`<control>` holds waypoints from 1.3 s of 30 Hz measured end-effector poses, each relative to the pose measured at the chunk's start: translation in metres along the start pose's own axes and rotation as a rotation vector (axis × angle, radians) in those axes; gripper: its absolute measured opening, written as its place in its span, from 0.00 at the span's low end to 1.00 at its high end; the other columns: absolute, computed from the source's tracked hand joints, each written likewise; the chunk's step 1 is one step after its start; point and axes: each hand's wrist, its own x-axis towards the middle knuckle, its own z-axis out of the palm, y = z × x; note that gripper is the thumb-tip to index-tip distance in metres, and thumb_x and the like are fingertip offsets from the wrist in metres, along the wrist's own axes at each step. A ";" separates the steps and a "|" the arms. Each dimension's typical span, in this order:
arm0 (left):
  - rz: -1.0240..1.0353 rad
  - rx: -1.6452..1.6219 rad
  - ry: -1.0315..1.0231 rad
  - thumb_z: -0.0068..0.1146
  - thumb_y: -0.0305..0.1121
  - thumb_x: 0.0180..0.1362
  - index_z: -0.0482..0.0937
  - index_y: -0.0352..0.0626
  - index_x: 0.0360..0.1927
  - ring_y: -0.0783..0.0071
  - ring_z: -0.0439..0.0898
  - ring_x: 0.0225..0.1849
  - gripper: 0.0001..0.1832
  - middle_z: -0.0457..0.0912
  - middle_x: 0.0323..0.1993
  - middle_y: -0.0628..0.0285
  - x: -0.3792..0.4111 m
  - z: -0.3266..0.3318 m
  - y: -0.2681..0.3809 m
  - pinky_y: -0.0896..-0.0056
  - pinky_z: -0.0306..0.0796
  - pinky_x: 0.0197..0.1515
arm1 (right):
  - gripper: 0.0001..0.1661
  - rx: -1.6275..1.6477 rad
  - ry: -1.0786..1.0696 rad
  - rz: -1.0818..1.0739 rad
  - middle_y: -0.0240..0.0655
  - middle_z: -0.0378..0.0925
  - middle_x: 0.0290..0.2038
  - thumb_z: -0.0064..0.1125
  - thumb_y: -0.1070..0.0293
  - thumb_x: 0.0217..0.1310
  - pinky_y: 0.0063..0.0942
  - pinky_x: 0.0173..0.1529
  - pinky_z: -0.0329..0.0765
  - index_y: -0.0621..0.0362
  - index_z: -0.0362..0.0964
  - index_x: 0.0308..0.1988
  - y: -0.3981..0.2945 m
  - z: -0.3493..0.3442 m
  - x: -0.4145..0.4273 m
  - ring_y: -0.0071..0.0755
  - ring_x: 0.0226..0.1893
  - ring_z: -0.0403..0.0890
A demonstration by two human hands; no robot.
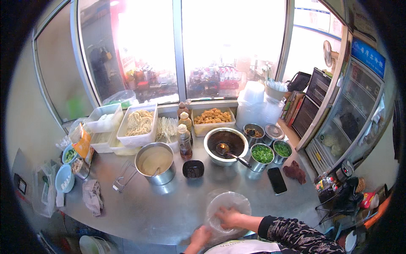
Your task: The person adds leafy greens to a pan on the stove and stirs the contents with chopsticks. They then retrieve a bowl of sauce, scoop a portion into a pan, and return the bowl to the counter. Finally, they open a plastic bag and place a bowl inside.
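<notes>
A round bowl (241,203) wrapped in a clear plastic bag (214,196) stands near the front edge of the steel table. My right hand (229,217) reaches inside it with the fingers spread, pressing on the plastic. At the bowl's lower left, my left hand (200,235) is closed at the loose edge of the bag, slightly blurred. Beyond the bowl lie a small black dish (193,169) and a black phone (277,181). A steel basin of dark sauce (209,139) holds a ladle (239,159) whose handle points toward the right.
Left of the dish stands a steel pot of pale liquid (155,160), beside wire tongs (122,181) and a grey cloth (92,197). Chopped-green tubs (262,153), sauce bottles (184,143) and a noodle box (138,123) line the back. A glass-door fridge (352,108) stands right.
</notes>
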 end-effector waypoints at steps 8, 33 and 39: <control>-0.057 -0.088 0.388 0.57 0.43 0.42 0.72 0.42 0.36 0.62 0.75 0.30 0.20 0.75 0.27 0.58 -0.019 -0.062 -0.039 0.63 0.69 0.34 | 0.37 -0.027 0.002 0.248 0.45 0.49 0.57 0.54 0.57 0.44 0.52 0.53 0.61 0.44 0.53 0.56 -0.022 -0.017 0.014 0.59 0.52 0.61; -1.243 0.181 -0.128 0.47 0.33 0.47 0.76 0.40 0.23 0.58 0.76 0.27 0.09 0.78 0.23 0.55 -0.543 0.356 -0.105 0.60 0.69 0.27 | 0.22 -0.227 -0.056 -0.055 0.48 0.73 0.39 0.50 0.60 0.50 0.36 0.41 0.71 0.61 0.68 0.43 0.033 -0.026 0.061 0.46 0.38 0.75; -1.133 0.001 0.173 0.42 0.35 0.50 0.76 0.40 0.23 0.56 0.76 0.29 0.12 0.77 0.24 0.54 -0.569 0.389 -0.093 0.56 0.69 0.28 | 0.25 0.055 0.622 -0.178 0.49 0.74 0.36 0.54 0.57 0.48 0.37 0.43 0.70 0.62 0.68 0.43 0.050 -0.044 -0.038 0.46 0.39 0.75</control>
